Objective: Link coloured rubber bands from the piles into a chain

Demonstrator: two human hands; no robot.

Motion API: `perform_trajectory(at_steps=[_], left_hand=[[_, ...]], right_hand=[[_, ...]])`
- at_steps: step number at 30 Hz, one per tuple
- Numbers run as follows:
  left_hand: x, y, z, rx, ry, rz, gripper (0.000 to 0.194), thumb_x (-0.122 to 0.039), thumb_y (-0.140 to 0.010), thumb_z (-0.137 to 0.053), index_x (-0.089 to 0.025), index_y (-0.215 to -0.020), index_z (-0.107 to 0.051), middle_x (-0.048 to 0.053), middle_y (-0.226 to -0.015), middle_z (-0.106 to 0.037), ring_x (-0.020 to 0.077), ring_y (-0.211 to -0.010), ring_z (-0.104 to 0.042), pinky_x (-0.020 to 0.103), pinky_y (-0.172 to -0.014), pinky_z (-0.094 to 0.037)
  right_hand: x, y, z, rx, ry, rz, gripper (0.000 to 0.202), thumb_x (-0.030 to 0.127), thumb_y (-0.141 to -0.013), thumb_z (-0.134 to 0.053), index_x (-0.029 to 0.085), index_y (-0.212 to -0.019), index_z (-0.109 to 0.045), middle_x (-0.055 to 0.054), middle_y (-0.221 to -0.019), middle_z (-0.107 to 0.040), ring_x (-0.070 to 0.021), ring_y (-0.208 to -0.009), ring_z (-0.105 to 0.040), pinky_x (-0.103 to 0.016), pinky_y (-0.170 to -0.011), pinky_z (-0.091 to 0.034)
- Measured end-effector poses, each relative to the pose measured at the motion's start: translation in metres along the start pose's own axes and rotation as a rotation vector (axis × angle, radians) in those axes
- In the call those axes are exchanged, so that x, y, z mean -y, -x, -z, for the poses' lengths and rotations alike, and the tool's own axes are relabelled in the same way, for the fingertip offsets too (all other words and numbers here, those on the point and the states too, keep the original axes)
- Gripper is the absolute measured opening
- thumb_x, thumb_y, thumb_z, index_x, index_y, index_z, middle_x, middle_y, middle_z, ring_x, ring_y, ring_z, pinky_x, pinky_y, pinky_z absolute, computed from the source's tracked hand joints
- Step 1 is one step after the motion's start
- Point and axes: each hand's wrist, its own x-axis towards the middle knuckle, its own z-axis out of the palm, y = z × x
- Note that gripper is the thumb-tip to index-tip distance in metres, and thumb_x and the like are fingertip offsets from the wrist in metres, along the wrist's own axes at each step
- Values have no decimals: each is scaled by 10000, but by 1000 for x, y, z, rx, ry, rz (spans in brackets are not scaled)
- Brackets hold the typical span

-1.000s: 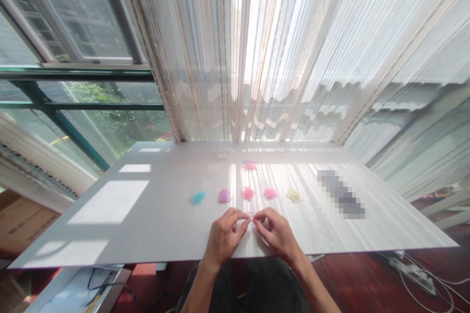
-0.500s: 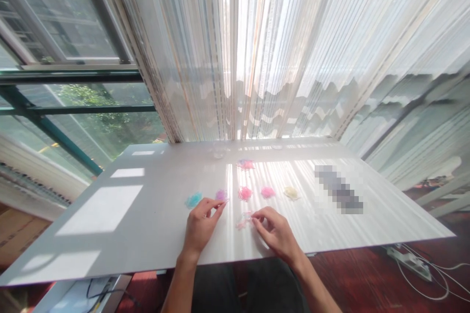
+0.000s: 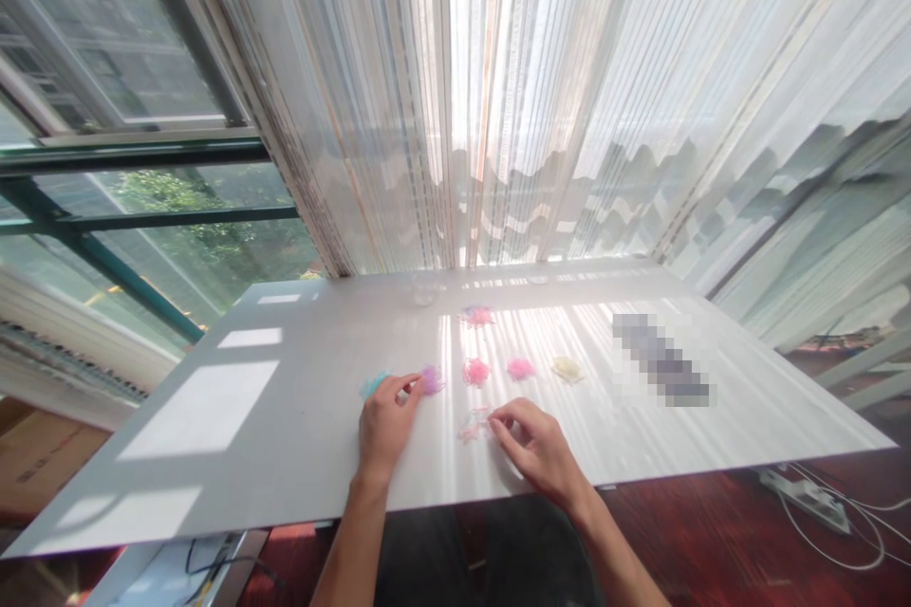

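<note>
My left hand has its thumb and fingers pinched together at the left edge of a purple pile of thin small strands or bands. Part of a turquoise pile shows behind that hand. With thumb and forefinger together, my right hand rests by a small loose pink pile near the front of the table. What either pinch holds, if anything, is too small to make out. A red-pink pile, a pink pile and a pale yellow pile continue the row to the right.
Further back on the white table lie a mixed pink and purple pile and a clear round container. A blurred-out dark object is at the right. Sheer curtains hang behind; a power strip sits on the floor.
My left hand has shifted slightly left, its fingertips moving from the purple pile's front right to its left edge. My right hand stays almost where it was. The view has tilted slightly.
</note>
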Motion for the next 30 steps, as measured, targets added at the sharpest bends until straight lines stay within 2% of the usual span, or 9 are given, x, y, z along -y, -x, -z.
perform_trajectory(at_steps=[9,14,19,30], left_hand=[[2,2,2,-70,32,-40,369,-437,-987,-501,-184,-955,-768,55,-829,-755,160,-595,-589,298,-689,-534],[-4,11,4,24,-5,-92,256,-377,-957,-569,-231,-1037,-764,32,-946,-730,131,-577,-567,271,-636,-524],[-11,9,3,93,-151,-40,238,-328,-896,-699,-276,-1121,-755,28,-1074,-705,123,-608,-580,250,-588,-492],[-7,3,0,34,-87,26,185,-360,-930,-660,-241,-1033,-758,39,-1004,-737,141,-587,-589,281,-612,-510]], right_hand=[[-1,0,-2,-22,-15,-5,220,340,-994,-560,226,-865,-698,-48,-798,-689,-192,-708,-634,-295,-625,-511],[-1,0,-1,-37,-9,-3,215,327,-992,-557,221,-876,-703,-49,-810,-695,-188,-711,-640,-291,-631,-511],[-2,0,-1,-19,0,-12,209,320,-993,-558,220,-885,-706,-54,-820,-700,-196,-732,-646,-298,-638,-511],[-1,0,-2,-36,-8,-12,203,324,-988,-569,226,-877,-708,-49,-808,-703,-194,-716,-650,-294,-631,-512]])
